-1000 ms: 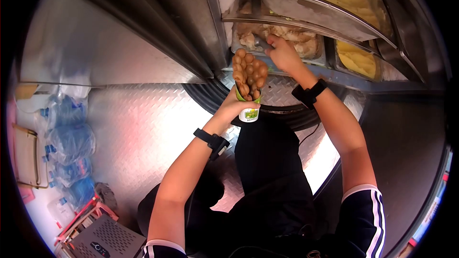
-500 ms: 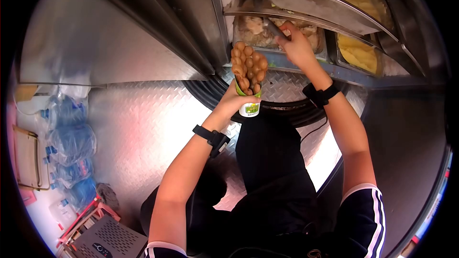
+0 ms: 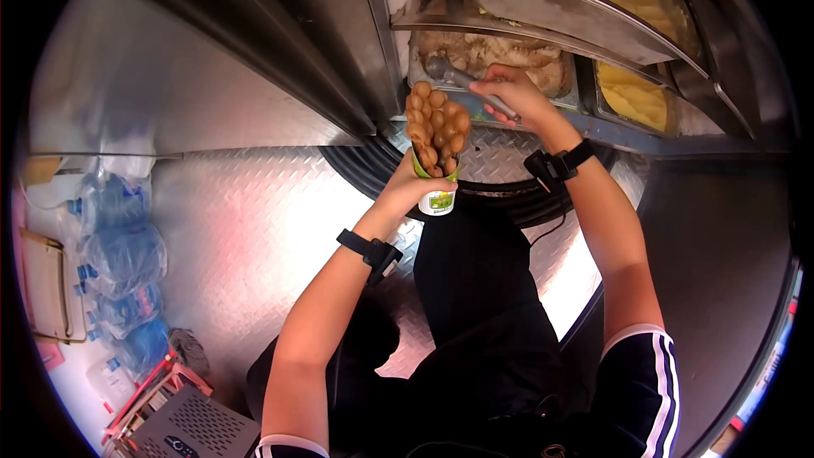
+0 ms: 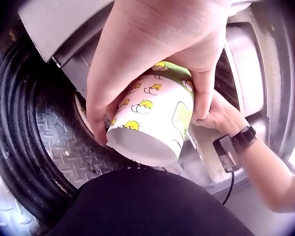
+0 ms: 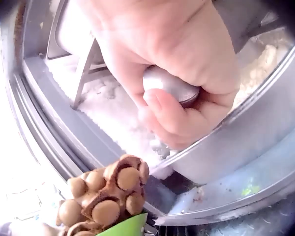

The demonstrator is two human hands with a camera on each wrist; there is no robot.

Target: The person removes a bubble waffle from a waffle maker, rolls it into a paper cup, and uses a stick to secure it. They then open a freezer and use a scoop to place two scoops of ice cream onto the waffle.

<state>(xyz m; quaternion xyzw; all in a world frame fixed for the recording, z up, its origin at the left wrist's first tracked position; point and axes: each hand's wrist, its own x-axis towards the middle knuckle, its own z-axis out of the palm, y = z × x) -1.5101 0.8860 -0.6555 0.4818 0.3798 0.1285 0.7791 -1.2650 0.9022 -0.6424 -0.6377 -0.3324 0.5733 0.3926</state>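
My left hand [image 3: 405,193] grips a white and green paper cup [image 3: 437,203], its fingers wrapped round the side. In the left wrist view the cup [image 4: 147,118] shows a cracked-egg print and its bare base. A brown bubble waffle [image 3: 437,129] stands folded in the cup, rising above the rim. My right hand [image 3: 519,95] has its fingers curled round the grey handle of an ice cream scoop [image 3: 462,79]. The scoop's head overlaps the near left part of a tub of pale brown ice cream [image 3: 547,76], just beyond the waffle. In the right wrist view the handle's end [image 5: 169,84] pokes from the fist.
Tubs of yellow ice cream [image 3: 632,97] sit right of and above the brown one, behind a metal freezer frame [image 3: 543,41]. Black coiled hose [image 3: 356,171] lies on the tread-plate floor [image 3: 254,229]. Large water bottles [image 3: 123,259] line the left wall, near a grey perforated box [image 3: 199,424].
The scoop has come out of the ice cream and swung left and nearer to me, its head now above the tub's near edge. The left hand and waffle cup have shifted only slightly.
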